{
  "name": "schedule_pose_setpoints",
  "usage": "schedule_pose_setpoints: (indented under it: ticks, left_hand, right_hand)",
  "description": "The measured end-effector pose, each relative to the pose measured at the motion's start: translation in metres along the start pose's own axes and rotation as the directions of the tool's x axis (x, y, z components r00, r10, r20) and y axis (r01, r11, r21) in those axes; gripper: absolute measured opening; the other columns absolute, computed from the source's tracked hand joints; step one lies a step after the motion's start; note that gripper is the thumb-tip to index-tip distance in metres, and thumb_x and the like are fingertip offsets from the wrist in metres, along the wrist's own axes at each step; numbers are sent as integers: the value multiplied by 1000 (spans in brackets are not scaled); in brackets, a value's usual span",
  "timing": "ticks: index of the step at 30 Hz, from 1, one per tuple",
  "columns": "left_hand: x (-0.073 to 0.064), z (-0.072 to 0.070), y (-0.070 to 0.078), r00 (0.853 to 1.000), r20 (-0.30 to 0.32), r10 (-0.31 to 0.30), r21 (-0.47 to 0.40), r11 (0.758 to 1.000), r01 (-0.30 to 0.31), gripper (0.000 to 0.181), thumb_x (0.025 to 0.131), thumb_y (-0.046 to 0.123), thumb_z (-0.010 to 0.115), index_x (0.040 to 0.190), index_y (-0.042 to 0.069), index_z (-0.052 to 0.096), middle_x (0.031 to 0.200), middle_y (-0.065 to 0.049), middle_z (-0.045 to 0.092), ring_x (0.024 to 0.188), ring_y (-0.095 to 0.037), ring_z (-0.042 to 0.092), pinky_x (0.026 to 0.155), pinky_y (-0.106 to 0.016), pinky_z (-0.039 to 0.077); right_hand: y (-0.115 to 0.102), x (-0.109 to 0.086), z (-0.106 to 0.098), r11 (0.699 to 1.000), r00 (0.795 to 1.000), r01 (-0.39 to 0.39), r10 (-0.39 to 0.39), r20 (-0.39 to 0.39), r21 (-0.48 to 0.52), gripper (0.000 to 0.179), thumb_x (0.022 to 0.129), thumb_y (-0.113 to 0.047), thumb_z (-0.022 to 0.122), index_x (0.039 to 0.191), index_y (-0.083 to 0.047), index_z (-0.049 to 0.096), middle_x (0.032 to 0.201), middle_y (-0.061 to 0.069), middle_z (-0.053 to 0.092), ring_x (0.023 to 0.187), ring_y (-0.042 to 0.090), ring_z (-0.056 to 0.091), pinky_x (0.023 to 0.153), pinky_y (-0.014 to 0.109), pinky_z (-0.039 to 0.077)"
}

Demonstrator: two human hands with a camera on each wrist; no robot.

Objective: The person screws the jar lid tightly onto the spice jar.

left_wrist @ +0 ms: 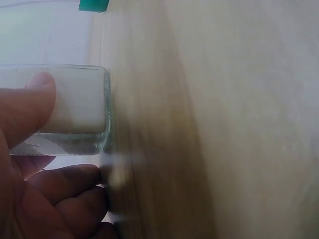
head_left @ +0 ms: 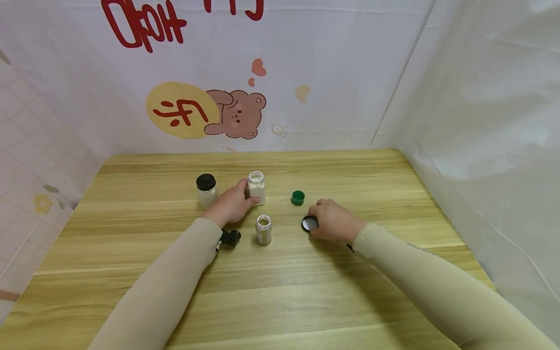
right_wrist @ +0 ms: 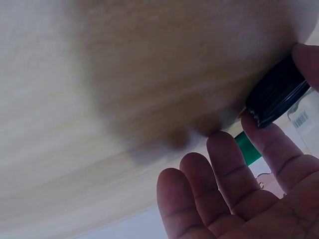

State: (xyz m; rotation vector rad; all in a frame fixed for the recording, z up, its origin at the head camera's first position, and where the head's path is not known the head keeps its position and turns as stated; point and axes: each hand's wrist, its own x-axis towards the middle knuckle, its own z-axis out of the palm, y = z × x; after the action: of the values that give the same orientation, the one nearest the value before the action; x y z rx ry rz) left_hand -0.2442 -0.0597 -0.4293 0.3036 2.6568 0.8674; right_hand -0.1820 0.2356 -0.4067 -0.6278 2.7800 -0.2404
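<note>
My left hand [head_left: 232, 203] grips a lidless square glass jar [head_left: 257, 190] of white contents, which stands upright on the table. In the left wrist view the thumb lies along one side of this jar [left_wrist: 79, 102]. My right hand [head_left: 334, 222] pinches a black lid [head_left: 309, 223], tilted with its pale inside showing, between thumb and index finger. In the right wrist view the lid [right_wrist: 279, 92] is seen edge-on, low by the tabletop, and the other fingers are extended. Between the hands stands a small lidless jar [head_left: 264, 234], its contents hard to make out.
A similar jar with a black lid [head_left: 206, 182] stands left of my left hand. A green cap [head_left: 298, 198] lies on the wooden table [head_left: 280, 306] behind the black lid. Printed white sheeting [head_left: 332, 58] rises behind the table, with more sheeting along both sides.
</note>
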Motion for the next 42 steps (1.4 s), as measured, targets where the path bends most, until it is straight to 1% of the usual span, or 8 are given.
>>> schedule_pose_setpoints:
  ticks: [13,22,28,36,42]
  left_hand:
    - [0,-1,0,1000,17,-2,28,1000,1,68,108,45,58,160,12,28,153,-19,55,145,-41,50,121,-58,39]
    - [1,-2,0,999,30,-13,25,1000,12,71,108,44,58,163,13,25,154,-18,55,147,-40,49,122,-57,38]
    - [1,-2,0,999,35,-18,31,999,17,73,108,45,58,164,14,23,156,-18,53,148,-41,47,123,-57,37]
    - [1,-2,0,999,36,-22,40,999,21,75,108,45,58,165,14,21,158,-19,51,148,-41,46,123,-58,37]
    - [1,-3,1,999,33,-20,47,999,18,75,108,45,58,165,15,21,158,-19,51,148,-41,47,122,-58,38]
  right_hand:
    - [0,0,1,1000,1000,1,-1,0,-4,23,87,-19,80,107,-12,72,102,6,64,92,23,55,82,37,53]
    - [0,0,1,1000,1000,16,-16,-1,-14,24,87,-19,81,107,-11,72,102,7,63,92,24,55,82,37,53]
    - [0,1,2,999,1000,24,-24,4,-38,25,88,-20,81,109,-9,71,103,7,64,93,24,56,82,37,54]
    - [-1,-1,0,995,999,48,-48,3,-91,28,90,-22,80,111,-7,71,105,8,65,100,28,60,85,40,57]
    - [-1,0,-5,994,998,61,-63,-12,-89,26,88,-20,78,109,-6,70,100,6,67,92,25,62,82,40,58]
